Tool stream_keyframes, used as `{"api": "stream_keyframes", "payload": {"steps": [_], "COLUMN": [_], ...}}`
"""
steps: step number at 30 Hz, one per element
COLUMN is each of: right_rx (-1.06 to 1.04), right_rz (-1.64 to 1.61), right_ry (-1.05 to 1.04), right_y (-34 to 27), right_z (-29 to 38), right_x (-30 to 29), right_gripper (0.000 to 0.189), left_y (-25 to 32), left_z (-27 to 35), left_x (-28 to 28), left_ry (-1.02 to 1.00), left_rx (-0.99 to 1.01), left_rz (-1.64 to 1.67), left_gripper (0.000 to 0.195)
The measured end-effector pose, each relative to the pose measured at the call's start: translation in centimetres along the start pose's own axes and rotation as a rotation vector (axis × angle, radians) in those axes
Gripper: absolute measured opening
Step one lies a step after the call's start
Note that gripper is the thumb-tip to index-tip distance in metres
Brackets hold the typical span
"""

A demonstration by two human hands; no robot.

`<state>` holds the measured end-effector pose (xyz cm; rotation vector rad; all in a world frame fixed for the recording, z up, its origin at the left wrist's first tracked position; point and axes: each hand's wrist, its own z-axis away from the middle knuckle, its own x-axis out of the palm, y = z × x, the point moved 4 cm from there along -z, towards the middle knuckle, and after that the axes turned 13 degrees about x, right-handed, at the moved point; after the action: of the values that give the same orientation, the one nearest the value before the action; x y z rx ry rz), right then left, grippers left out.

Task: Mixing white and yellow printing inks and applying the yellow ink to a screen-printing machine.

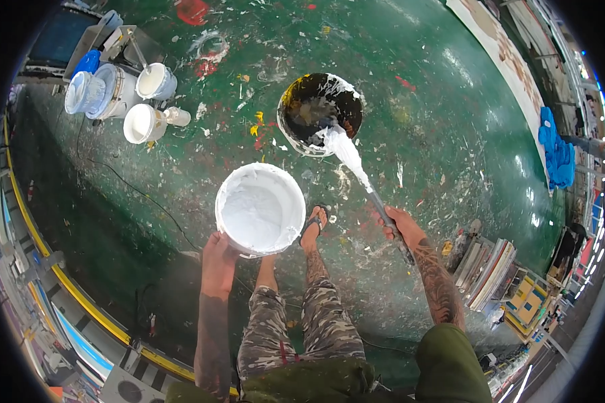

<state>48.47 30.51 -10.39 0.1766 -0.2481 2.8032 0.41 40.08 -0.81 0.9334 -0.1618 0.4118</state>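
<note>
A white bucket [297,206] coated inside with thick white paint [254,211] is gripped at its near left rim by my left hand [219,264]. My right hand [403,226] is closed around the dark handle of a paint-covered stirring paddle [350,153]. Thick white paint coats the far end of that paddle, which reaches the near rim of a second bucket [302,148] on the floor. Inside, that bucket is dark, with yellow stains and white smears. Whether the paddle's tip touches its inner wall is hard to tell.
Several paint tubs [143,123] stand at the far left, near a dark cable [146,194] on the paint-spattered green floor [464,166]. A yellow-edged rail [75,287] curves along the left. Stacked boards or frames [486,272] and a blue plastic item [554,151] lie to the right.
</note>
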Motion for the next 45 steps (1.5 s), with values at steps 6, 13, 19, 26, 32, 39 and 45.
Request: {"api": "stream_keyframes", "payload": {"steps": [6,13,19,26,32,39,45], "right_rx": [0.024,-0.003,-0.14,-0.33,-0.41,-0.443,-0.383], "right_rz": [0.011,-0.007,-0.02,0.453,0.762,0.828,0.696], "right_ry": [0.02,0.023,0.0,-0.006,0.126,0.281,0.413], "right_y": [0.1,0.2,-1.7,-3.9,-5.5,0.0,9.8], "right_z": [5.7,9.5,14.9,17.5,17.7,13.8,6.7], "right_x": [-2.4,-1.3,2.4,6.3,8.6,7.9,8.5], "right_gripper": [0.032,0.039,0.042,0.047,0.046,0.042,0.04], "left_y": [-0.3,-0.4,-0.8,0.7,0.6,-5.0,-18.0], "left_z": [-0.4,-1.3,-2.3,-3.3,-5.4,-11.7,-26.5], "left_x": [1.3,0.1,0.7,0.4,-0.9,-4.4,-12.7], "left_ry": [-0.012,-0.006,-0.011,-0.074,-0.096,-0.173,-0.249], "left_rx": [-0.025,0.013,0.037,0.045,-0.015,-0.139,-0.22], "left_rz": [-0.007,0.014,0.034,0.022,-0.027,-0.081,-0.125], "left_gripper": [0.019,0.017,0.013,0.02,0.019,0.024,0.036]}}
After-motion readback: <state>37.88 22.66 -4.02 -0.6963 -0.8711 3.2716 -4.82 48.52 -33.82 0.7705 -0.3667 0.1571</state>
